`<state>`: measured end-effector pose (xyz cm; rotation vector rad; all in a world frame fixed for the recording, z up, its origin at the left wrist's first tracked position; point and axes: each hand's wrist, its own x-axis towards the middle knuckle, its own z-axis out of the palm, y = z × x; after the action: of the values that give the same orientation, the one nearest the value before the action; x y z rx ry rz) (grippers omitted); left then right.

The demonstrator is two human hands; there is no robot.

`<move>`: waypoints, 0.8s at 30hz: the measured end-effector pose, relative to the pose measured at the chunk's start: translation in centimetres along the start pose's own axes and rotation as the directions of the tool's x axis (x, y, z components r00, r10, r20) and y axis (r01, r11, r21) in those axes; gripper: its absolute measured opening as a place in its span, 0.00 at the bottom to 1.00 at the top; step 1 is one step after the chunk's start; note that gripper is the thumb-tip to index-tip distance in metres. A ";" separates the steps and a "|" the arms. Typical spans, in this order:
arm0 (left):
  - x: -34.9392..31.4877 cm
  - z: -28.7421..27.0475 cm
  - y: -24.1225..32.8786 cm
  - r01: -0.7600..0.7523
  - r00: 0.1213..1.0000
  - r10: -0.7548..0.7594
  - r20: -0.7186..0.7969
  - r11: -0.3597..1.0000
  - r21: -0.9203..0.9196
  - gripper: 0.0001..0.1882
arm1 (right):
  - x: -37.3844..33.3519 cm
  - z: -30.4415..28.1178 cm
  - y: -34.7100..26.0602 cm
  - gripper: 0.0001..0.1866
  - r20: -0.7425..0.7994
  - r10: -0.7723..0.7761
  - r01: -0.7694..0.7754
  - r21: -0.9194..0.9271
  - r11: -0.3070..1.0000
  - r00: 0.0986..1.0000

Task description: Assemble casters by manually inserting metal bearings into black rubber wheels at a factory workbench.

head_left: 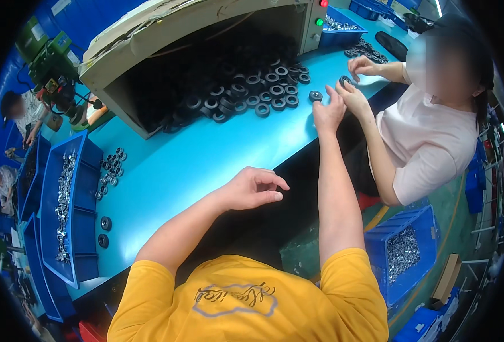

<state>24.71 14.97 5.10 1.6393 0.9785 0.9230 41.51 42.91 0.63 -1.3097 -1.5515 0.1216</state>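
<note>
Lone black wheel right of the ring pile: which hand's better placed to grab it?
The right hand, likely: it's right beside the black wheel, though contact is unclear. The left hand looks empty but is farther off.

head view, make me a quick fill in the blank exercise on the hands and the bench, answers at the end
1. The left hand is farther than the ____ hand from the black wheel lying apart from the heaped rings.
2. Right of the blue bin, nearer the person than the shiny parts, lie ____ black wheels.
3. The lower panel light is green; the upper is ____.
4. The person's shirt is ____.

Missing words: right; two; red; yellow.
</note>
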 end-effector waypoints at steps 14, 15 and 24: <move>0.3 -0.9 -0.6 -0.042 0.995 0.028 0.101 0.989 0.139 0.13 | -31.6 -8.7 -1.5 0.07 0.433 0.250 -0.442 0.429 0.788 0.866; 0.3 -0.9 -0.7 -0.026 0.995 0.014 0.096 0.992 0.124 0.13 | -35.2 -9.5 -1.3 0.07 0.569 0.287 -0.509 0.281 0.813 0.771; 0.4 -0.7 -0.3 -0.006 0.998 0.001 0.056 0.995 0.097 0.12 | -37.7 -7.9 -2.8 0.08 0.878 -0.236 0.009 0.256 0.967 0.415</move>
<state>24.16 15.65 4.97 1.7398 0.9961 0.8388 39.77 8.95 -17.74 -0.9358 -2.4606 1.0491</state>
